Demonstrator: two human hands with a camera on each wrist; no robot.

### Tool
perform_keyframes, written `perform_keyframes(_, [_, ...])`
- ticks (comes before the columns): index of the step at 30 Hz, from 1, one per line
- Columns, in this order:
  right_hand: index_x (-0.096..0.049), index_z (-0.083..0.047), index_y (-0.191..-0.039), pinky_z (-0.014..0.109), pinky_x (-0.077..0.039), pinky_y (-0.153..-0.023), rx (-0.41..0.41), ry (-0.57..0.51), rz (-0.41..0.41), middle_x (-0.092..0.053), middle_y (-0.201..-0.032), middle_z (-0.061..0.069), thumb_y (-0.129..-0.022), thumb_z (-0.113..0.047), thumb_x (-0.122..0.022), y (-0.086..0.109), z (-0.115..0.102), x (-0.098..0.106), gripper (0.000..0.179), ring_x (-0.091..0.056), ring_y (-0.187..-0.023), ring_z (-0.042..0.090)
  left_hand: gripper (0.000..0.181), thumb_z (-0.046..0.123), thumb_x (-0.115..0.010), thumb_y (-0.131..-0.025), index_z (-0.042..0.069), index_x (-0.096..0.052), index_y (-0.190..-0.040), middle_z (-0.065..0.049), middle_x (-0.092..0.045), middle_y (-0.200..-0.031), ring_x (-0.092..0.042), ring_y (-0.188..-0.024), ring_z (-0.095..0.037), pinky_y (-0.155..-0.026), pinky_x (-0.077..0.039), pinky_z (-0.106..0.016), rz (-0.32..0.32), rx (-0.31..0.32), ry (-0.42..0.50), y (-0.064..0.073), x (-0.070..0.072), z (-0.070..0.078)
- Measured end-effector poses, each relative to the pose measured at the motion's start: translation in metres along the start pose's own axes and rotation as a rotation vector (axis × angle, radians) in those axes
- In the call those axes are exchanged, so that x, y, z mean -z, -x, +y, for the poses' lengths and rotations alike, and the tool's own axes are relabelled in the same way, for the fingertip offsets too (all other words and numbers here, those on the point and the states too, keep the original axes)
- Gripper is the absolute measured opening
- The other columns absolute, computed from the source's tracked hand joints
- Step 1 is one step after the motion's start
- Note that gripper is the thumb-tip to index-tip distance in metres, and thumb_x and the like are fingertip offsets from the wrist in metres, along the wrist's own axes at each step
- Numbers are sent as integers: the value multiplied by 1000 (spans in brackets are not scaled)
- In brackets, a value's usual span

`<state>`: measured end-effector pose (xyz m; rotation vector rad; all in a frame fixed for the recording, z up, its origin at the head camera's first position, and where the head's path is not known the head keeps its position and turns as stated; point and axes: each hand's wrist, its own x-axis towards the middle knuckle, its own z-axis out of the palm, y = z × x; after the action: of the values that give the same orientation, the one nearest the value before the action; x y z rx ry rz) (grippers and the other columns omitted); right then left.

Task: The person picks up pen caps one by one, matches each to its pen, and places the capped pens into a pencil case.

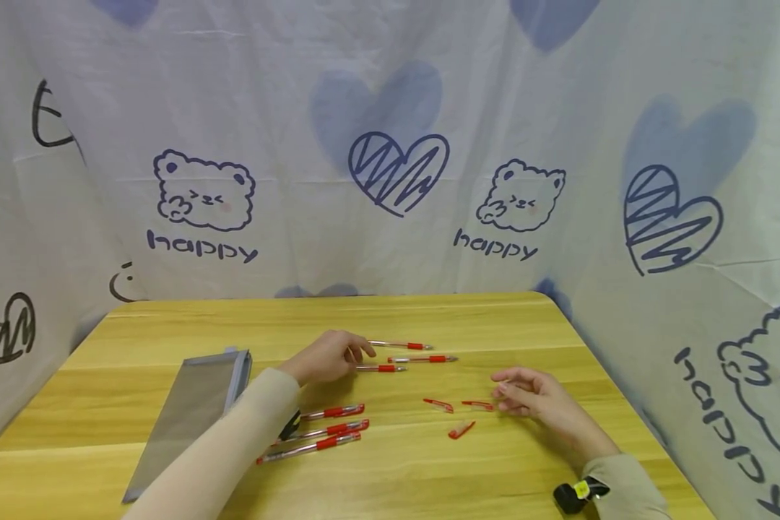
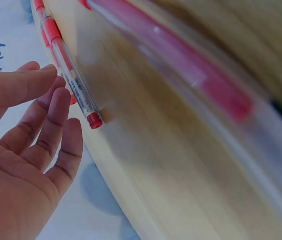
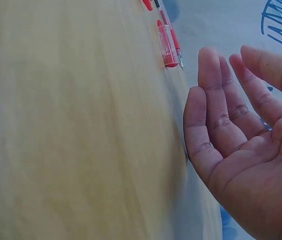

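Three uncapped red gel pens lie on the wooden table: a far one, a middle one and a near one. My left hand is at the rear end of the near pen, its fingers loosely bent with nothing gripped. In the left wrist view, the fingertips overlap a clear pen barrel. Three loose red pen caps lie between the hands. Beside the rightmost cap, my right hand hovers with relaxed fingers. In the right wrist view, its palm is bare.
Three capped red pens lie nearer me, partly behind the left forearm. A grey zip pouch lies flat at the left, partly covered by that sleeve. White curtains with printed hearts and bears surround the table's back and sides.
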<state>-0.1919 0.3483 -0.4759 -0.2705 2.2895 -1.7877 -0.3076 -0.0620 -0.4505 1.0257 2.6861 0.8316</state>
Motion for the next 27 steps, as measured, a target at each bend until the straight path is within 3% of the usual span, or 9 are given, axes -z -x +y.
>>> perform_keyframes(5, [-51, 13, -146, 30, -63, -89, -3, 8, 5, -77, -114, 3, -111, -22, -60, 1, 2, 1, 49, -76, -98, 15, 47, -17, -58, -90, 10, -79, -121, -10, -77, -106, -69, -99, -22, -93, -60, -42, -3, -13, -10, -6, -5, -1])
perform_keyframes(13, [-51, 13, -146, 29, -62, -85, -7, 32, 24, -78, -116, 5, -111, -22, -61, 2, 4, 3, 50, -76, -96, 13, 38, -14, -65, -92, 13, -82, -113, -8, -76, -104, -68, -95, -21, -90, -59, -40, -33, -49, -55, -10, -10, -2])
perform_keyframes(18, [-52, 12, -145, 28, -60, -80, -15, 61, 37, -78, -115, 4, -111, -23, -62, 1, 4, 4, 50, -76, -95, 12, 42, -19, -59, -90, 10, -82, -111, -9, -78, -103, -70, -93, -21, -88, -60, -38, -49, -73, -43, -10, -9, 0])
perform_keyframes(22, [-53, 12, -144, 28, -60, -79, -10, 63, 36, -79, -115, 3, -111, -22, -61, 2, 4, 4, 49, -76, -95, 12, 48, -22, -53, -85, 10, -81, -109, -9, -76, -98, -64, -85, -14, -83, -57, -33, -57, -69, -47, -11, -8, 1])
perform_keyframes(27, [-54, 12, -143, 28, -60, -78, -4, 48, 33, -79, -114, 2, -111, -21, -61, 2, 5, 2, 47, -76, -93, 12, 47, -21, -53, -86, 12, -78, -108, -8, -74, -98, -62, -86, -15, -83, -57, -34, -71, -29, -49, -11, -10, 4])
